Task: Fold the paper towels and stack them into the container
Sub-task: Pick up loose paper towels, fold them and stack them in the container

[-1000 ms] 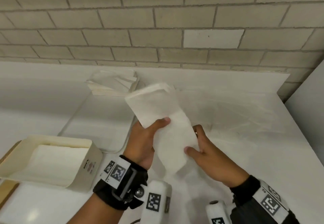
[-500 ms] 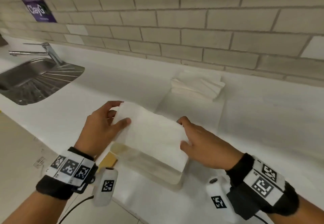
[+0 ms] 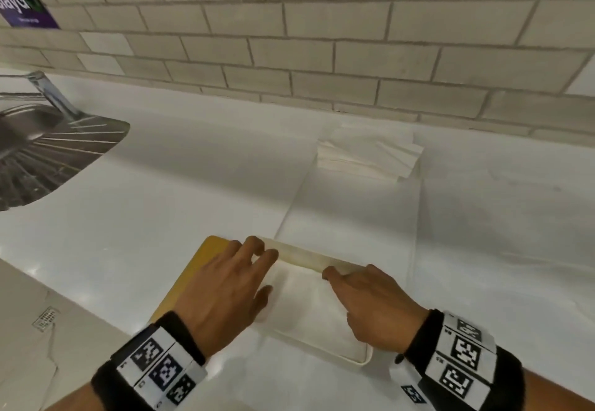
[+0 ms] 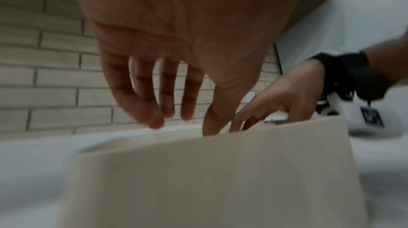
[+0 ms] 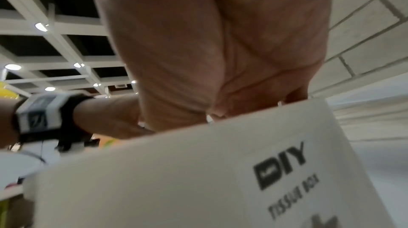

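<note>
The cream container (image 3: 306, 257) sits near the counter's front edge, and its side wall (image 4: 198, 170) fills the left wrist view. A folded white paper towel (image 3: 302, 310) lies flat inside it. My left hand (image 3: 260, 265) reaches over the container's left end with straight, spread fingers (image 4: 154, 116) touching the towel. Over the right end, my right hand (image 3: 351, 285) points its fingers down into the box onto the towel; its fingertips are hidden behind the rim (image 5: 220, 123). A stack of unfolded paper towels (image 3: 367, 159) lies at the back by the wall.
A steel sink with a drainboard (image 3: 48, 159) is at the far left. A yellow-edged board (image 3: 199, 262) lies under the container's left side. White paper sheeting (image 3: 347, 217) covers the counter between container and stack. The brick wall (image 3: 322, 40) bounds the back.
The folded towel, held by both hands above the container half a second ago, now lies inside it. Both hands have come down with it and no longer pinch it.
</note>
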### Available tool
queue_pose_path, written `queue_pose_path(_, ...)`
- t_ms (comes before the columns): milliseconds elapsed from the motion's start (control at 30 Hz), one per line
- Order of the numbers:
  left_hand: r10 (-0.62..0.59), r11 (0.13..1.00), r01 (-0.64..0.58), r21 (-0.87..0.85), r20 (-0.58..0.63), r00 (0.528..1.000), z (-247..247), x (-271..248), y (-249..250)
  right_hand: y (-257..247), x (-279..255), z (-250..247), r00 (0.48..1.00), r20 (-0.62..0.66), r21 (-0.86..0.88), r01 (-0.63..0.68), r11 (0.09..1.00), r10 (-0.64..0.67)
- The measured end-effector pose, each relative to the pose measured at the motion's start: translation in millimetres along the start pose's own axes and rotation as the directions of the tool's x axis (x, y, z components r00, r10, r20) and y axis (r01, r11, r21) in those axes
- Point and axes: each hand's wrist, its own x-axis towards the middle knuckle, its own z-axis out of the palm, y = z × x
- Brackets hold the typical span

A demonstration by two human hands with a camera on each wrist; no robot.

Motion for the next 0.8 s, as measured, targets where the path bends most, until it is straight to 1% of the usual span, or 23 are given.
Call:
queue_pose_path(33, -0.016, 0.997, 0.023, -0.08, 0.088, 0.996, 1.2, 3.6, 2.2, -1.5, 3.0, 3.7, 1.0, -0.023, -0.027, 0.01, 1.0, -0.011)
queue_pose_path(67, -0.051, 0.987, 0.08, -0.141, 0.198, 0.979, 4.3, 7.8, 3.4, -2.3, 5.2, 8.5, 0.997, -0.074, -0.044, 0.01, 0.999, -0.013)
queue_pose_path(100, -0.081, 0.974, 0.144, -0.176, 0.32, 0.944, 8.0, 11.6, 3.9, -3.3, 4.6, 13.1, 0.996, -0.09, -0.045, -0.006, 0.999, 0.002)
queue_pose_path(133, -0.08, 0.966, 0.171, -0.193, 0.408, 0.909, 11.8, 15.5, 4.4, -3.2, 3.2, 17.3, 0.993, -0.12, -0.047, -0.016, 0.999, 0.01)
queue_pose_path(167, -0.084, 0.963, 0.192, -0.188, 0.468, 0.88, 14.2, 19.9, 5.3, -2.5, 2.3, 21.9, 0.986, -0.166, -0.048, -0.011, 0.999, 0.003)
queue_pose_path(200, -0.1, 0.959, 0.219, -0.18, 0.506, 0.857, 15.0, 24.5, 6.4, -2.6, -1.6, 22.3, 0.982, -0.188, -0.018, 0.015, 1.0, -0.019)
queue_pose_path(233, -0.116, 0.955, 0.241, -0.171, 0.531, 0.839, 16.0, 29.1, 7.4, -2.7, -5.9, 18.7, 0.976, -0.213, 0.055, 0.064, 0.996, -0.051)
queue_pose_path(300, -0.134, 0.963, 0.243, -0.119, 0.569, 0.811, 19.6, 36.4, 8.1, 5.7, -23.8, 2.8, 0.944, -0.317, 0.191, 0.164, 0.968, -0.097)
queue_pose_path(367, -0.164, 0.964, 0.256, -0.07, 0.601, 0.782, 20.1, 43.1, 13.3, 28.4, -51.4, -12.6, 0.901, -0.432, 0.35, 0.215, 0.912, -0.046)
queue_pose_path(433, -0.188, 0.972, 0.235, -0.006, 0.582, 0.791, 18.5, 50.4, 19.9, 64.7, -82.5, -13.5, 0.871, -0.486, 0.478, 0.201, 0.855, 0.067)
queue_pose_path(467, -0.185, 0.976, 0.219, 0.008, 0.565, 0.804, 14.1, 54.1, 26.4, 88.8, -99.1, -8.6, 0.866, -0.485, 0.492, 0.156, 0.857, 0.121)
queue_pose_path(500, -0.193, 0.975, 0.22, 0.019, 0.555, 0.809, 9.1, 56.1, 34.1, 115.2, -115.3, -0.8, 0.874, -0.455, 0.48, 0.08, 0.874, 0.17)
queue_pose_path(533, -0.196, 0.973, 0.229, 0.013, 0.564, 0.802, 8.0, 57.2, 40.4, 143.3, -131.1, 9.4, 0.892, -0.39, 0.452, -0.032, 0.891, 0.229)
queue_pose_path(567, -0.194, 0.97, 0.244, -0.004, 0.593, 0.781, 10.8, 57.2, 44.7, 171.3, -145.3, 20.9, 0.908, -0.295, 0.405, -0.164, 0.899, 0.299)
queue_pose_path(600, -0.197, 0.97, 0.241, 0.016, 0.629, 0.752, 11.9, 57.4, 51.3, 198.4, -158.3, 32.3, 0.907, -0.203, 0.343, -0.287, 0.895, 0.369)
queue_pose_path(667, -0.215, 0.974, 0.206, 0.094, 0.672, 0.709, 14.9, 58.3, 64.7, 242.5, -181.6, 54.9, 0.861, -0.095, 0.251, -0.465, 0.849, 0.5)
queue_pose_path(700, -0.226, 0.972, 0.214, 0.103, 0.675, 0.703, 21.5, 59.3, 69.5, 259.4, -191.4, 64.8, 0.831, -0.066, 0.223, -0.527, 0.82, 0.552)
queue_pose_path(767, -0.253, 0.966, 0.218, 0.138, 0.67, 0.698, 28.4, 62.3, 77.3, 284.8, -208.0, 81.6, 0.787, -0.01, 0.195, -0.603, 0.774, 0.616)
queue_pose_path(800, -0.253, 0.967, 0.187, 0.17, 0.667, 0.701, 26.2, 60.5, 77.7, 292.5, -212.5, 88.3, 0.78, 0.008, 0.204, -0.614, 0.762, 0.626)
